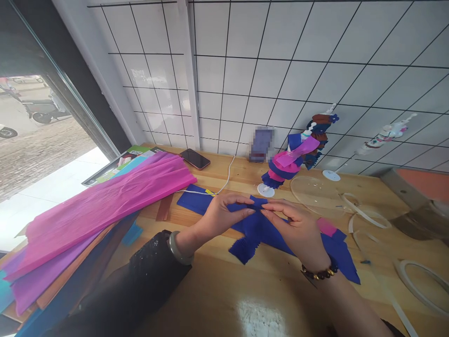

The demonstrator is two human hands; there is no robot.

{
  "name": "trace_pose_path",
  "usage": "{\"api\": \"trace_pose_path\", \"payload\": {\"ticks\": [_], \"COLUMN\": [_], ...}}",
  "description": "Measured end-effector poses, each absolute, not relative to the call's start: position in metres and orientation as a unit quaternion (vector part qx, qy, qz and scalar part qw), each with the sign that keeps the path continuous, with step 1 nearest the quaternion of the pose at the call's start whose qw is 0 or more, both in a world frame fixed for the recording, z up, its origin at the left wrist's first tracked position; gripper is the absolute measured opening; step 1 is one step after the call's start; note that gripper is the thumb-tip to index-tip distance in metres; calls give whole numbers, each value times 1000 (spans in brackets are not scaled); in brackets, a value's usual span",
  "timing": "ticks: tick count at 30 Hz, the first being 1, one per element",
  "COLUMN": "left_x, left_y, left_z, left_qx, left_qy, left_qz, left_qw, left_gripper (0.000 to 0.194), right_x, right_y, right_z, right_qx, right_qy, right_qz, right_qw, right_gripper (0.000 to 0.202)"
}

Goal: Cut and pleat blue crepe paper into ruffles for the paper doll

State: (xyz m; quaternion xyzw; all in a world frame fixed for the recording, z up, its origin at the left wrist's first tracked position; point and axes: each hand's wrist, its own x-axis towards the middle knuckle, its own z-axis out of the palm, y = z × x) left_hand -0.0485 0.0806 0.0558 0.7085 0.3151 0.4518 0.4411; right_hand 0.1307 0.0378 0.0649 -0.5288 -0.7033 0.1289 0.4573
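A dark blue strip of crepe paper (257, 224) is pinched between my two hands above the wooden table. My left hand (226, 213) holds its upper edge between thumb and fingers. On the other side, my right hand (294, 227) grips the same edge, fingertips close to those of the left. The strip hangs down in gathered folds to a fringed-looking lower end. Beneath both hands lies a longer flat piece of blue crepe paper (342, 257), partly hidden by them. A small pink piece (327, 227) rests beside my right hand.
Stacked crepe paper sheets (105, 201), pink on top, cover the left side. A phone (195, 159) and a white cable (229, 173) lie behind. A pink-and-blue paper-decorated stick (286, 161) stands on a round base by the tiled wall. Tape rolls (403, 271) lie at right.
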Motion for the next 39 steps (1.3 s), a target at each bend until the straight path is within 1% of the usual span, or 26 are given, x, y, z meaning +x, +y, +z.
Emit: {"api": "trace_pose_path", "payload": {"ticks": [3,7,13,24,32,36,39], "left_x": [-48,-48,-48,-47,-46,-46,-46], "left_y": [80,81,82,79,77,77,78], "left_z": [56,55,54,55,52,50,50], "left_qx": [704,700,689,698,706,713,720], "left_qy": [310,302,298,303,325,314,290], "left_qz": [446,452,487,493,484,477,467], "left_qw": [457,464,447,423,402,407,424], "left_gripper": [23,17,12,10,17,29,28], "right_x": [131,130,130,129,129,127,127], "right_y": [37,37,38,38,38,38,38], "right_z": [66,66,64,61,58,58,57], "right_qx": [-532,-534,-540,-566,-573,-557,-558], "right_qy": [-704,-702,-680,-637,-622,-637,-646], "right_qz": [128,141,179,218,245,247,236], "right_qw": [453,449,462,475,475,472,464], "right_gripper": [10,10,10,13,19,15,11]}}
